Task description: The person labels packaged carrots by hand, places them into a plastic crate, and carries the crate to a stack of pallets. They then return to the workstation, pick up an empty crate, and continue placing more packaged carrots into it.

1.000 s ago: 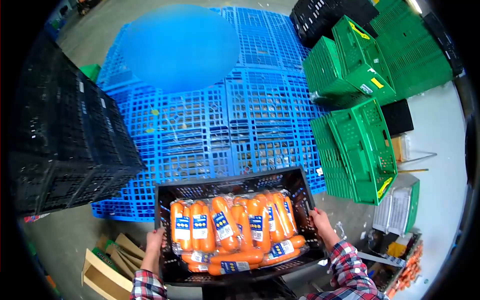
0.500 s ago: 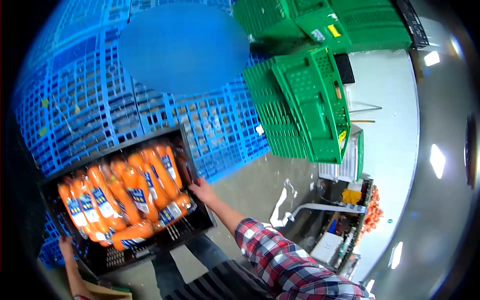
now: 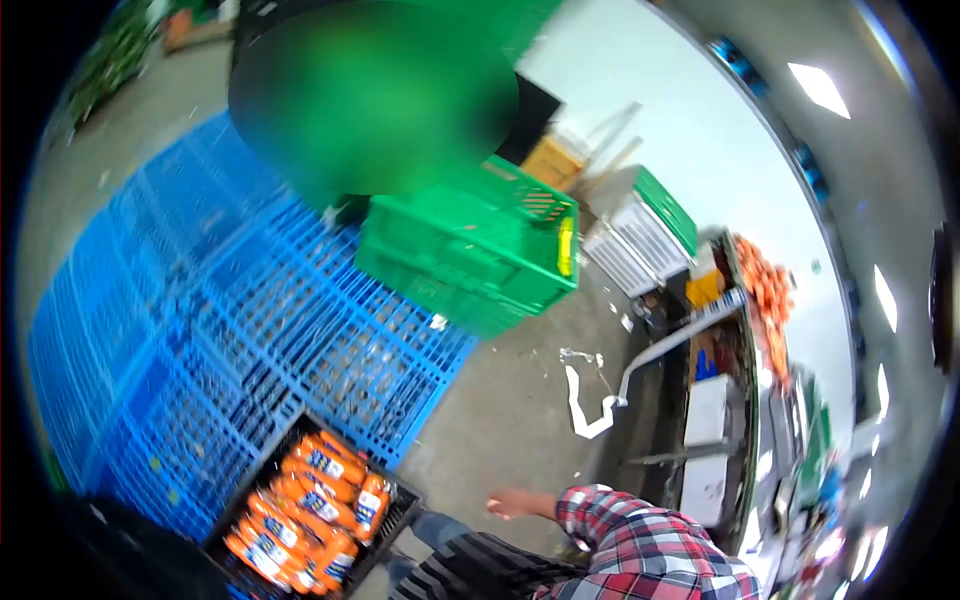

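Observation:
A black crate (image 3: 408, 500) filled with clear bags of carrots (image 3: 300, 515) rests at the near edge of the blue plastic pallets (image 3: 330, 335). The bags carry blue and white labels. To the right of the crate, apart from it, my right hand (image 3: 508, 503) hangs over the floor beside my striped apron. It holds nothing visible, and its fingers look loosely apart, though small and a little blurred. My left hand is out of view.
Green crates (image 3: 470, 260) are stacked past the pallets. White tape or strapping (image 3: 585, 415) lies on the concrete floor. On the right stands a cluttered workbench (image 3: 735, 400) with white boxes, and loose carrots (image 3: 765, 290) lie beyond it.
My right hand has let go of the black crate and moved right, away from it. My left hand has left the view. The view has turned, and the crate appears lower.

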The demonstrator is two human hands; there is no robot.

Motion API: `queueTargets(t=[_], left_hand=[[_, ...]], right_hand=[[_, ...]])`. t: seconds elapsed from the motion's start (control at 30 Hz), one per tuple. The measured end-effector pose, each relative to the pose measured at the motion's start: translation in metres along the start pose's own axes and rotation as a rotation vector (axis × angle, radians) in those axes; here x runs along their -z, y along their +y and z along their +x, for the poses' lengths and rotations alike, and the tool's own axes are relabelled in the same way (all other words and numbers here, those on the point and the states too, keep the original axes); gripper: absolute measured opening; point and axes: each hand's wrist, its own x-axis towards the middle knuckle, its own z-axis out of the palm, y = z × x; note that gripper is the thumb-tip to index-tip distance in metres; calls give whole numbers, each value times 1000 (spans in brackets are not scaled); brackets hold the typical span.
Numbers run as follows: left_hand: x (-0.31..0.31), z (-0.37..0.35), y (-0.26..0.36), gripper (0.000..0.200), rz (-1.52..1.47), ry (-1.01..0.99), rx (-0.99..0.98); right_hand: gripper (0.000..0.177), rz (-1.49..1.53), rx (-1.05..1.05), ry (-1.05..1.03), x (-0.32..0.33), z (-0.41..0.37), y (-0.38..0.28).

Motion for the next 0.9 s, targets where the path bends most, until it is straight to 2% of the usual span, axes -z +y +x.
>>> queueTargets(t=[0.07, 0.13, 0.2, 0.27, 0.33, 0.4, 0.47, 0.53, 0.57, 0.6, 0.67, 0.7, 0.8, 0.87, 0.9], left_hand=[[-1, 14, 40, 40, 62, -40, -108], [6, 30, 69, 38, 135, -69, -207], [29, 59, 88, 36, 180, -59, -274], [48, 76, 100, 35, 207, -31, -296], [67, 95, 110, 33, 224, 27, -345], [85, 121, 118, 32, 224, 130, -571], [84, 143, 148, 30, 291, 220, -948], [40, 153, 208, 59, 1037, 56, -693], [22, 93, 270, 44, 498, -214, -486], [0, 30, 330, 31, -55, -450, -256], [-58, -1, 381, 25, 28, -564, -435], [-82, -33, 410, 29, -4, -633, -312], [-152, -119, 494, 38, -95, -808, -56], [-189, -147, 534, 32, -22, -920, -130], [-206, -149, 549, 35, 139, -940, -243]], right_hand=[[23, 256, -181, -18, -16, -44, 39], [24, 414, -212, 46, -47, -100, 74], [27, 576, -249, 222, -77, -180, 77], [28, 441, -334, 166, -134, -197, 160], [28, 515, -529, 193, -150, -249, 151], [31, 635, -522, 171, -160, -273, 162], [33, 679, -528, 358, -170, -271, 176], [34, 680, -520, 533, -158, -263, 180], [35, 724, -537, 573, -149, -256, 183], [37, 579, -429, 630, -149, -242, 202], [39, 591, -366, 665, -127, -226, 230], [36, 549, -368, 633, -103, -232, 236], [31, 1124, -326, 615, -26, -253, 269], [26, 1278, -338, 632, 25, -257, 304], [26, 1237, -338, 699, 43, -248, 331]])
